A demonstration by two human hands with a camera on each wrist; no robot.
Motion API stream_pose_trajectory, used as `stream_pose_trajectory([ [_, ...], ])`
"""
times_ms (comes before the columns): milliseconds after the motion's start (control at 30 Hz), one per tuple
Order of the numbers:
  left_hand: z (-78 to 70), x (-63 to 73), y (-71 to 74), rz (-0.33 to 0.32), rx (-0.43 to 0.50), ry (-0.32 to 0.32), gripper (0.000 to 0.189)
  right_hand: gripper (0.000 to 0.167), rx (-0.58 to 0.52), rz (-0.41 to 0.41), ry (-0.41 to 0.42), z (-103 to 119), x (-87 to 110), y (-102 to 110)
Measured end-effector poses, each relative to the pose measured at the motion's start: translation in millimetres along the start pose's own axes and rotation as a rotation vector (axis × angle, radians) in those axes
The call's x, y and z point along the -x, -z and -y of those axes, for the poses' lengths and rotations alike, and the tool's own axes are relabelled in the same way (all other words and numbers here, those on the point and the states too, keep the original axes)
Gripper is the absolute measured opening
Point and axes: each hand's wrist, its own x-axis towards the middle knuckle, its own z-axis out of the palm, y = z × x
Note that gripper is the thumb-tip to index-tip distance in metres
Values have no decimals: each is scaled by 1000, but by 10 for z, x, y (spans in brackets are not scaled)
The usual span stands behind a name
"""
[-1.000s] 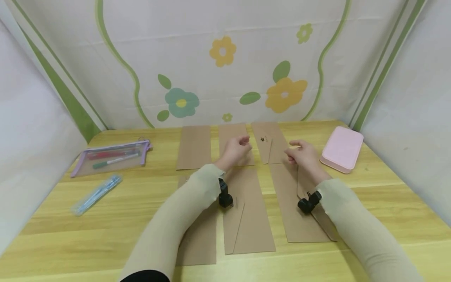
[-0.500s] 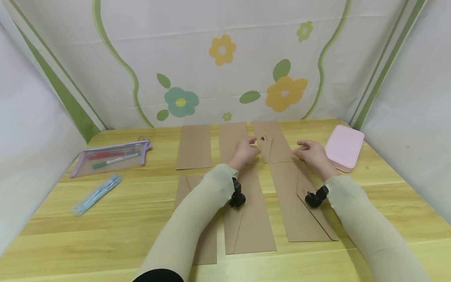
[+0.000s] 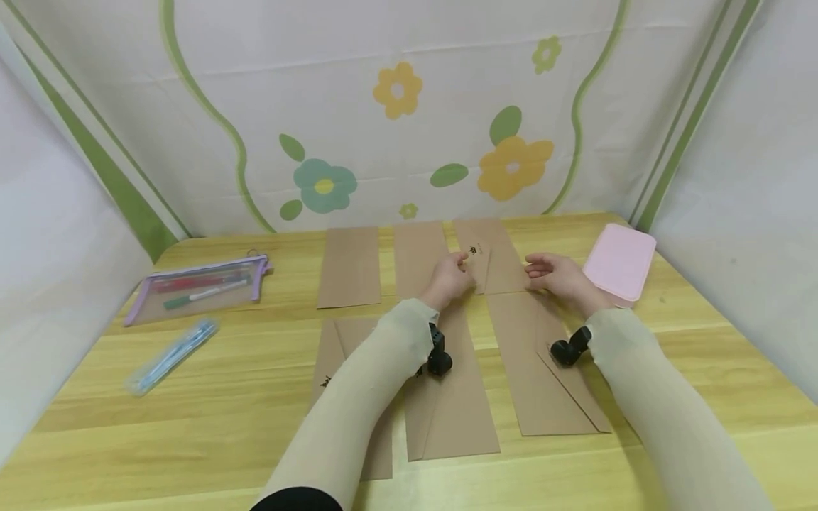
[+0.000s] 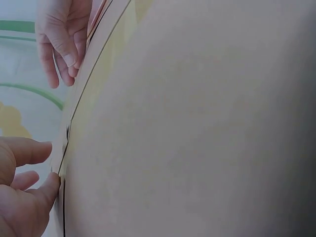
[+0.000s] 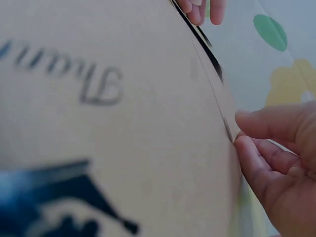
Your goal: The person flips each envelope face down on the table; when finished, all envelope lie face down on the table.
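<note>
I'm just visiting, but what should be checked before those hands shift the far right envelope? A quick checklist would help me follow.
1. Left hand at the far right envelope's left edge: ok.
2. Right hand at its right edge: ok.
3. Right hand firmly pinching it: cannot tell; fingertips are at the edge, but the hold is unclear.
4. Gap before the near right envelope: not ok; no gap shows between them.
5. Pink case clear of the far right envelope: ok.
6. Pouch and blue packet out of the way: ok, both off to the left.
</note>
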Motion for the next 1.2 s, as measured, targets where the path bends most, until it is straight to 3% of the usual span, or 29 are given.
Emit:
stream_pose_trajectory([
  [100,34,-11,3,11,-11,-14,65,60,-15,21,11,-32,-17,7],
  [367,51,26,16,44,151,15,63,60,-70,38,24,-79,-38,11],
  [700,32,3,8,-45,361,54,45,60,-78,23,26,-89,-40,7],
  [900,11,-26,-36,-104,472,21,42,58,-67,12,28,-40,-11,-27],
  [1200,-39,19,-77,-108,561,-25,42,51,0,5,23,34,10,-105],
])
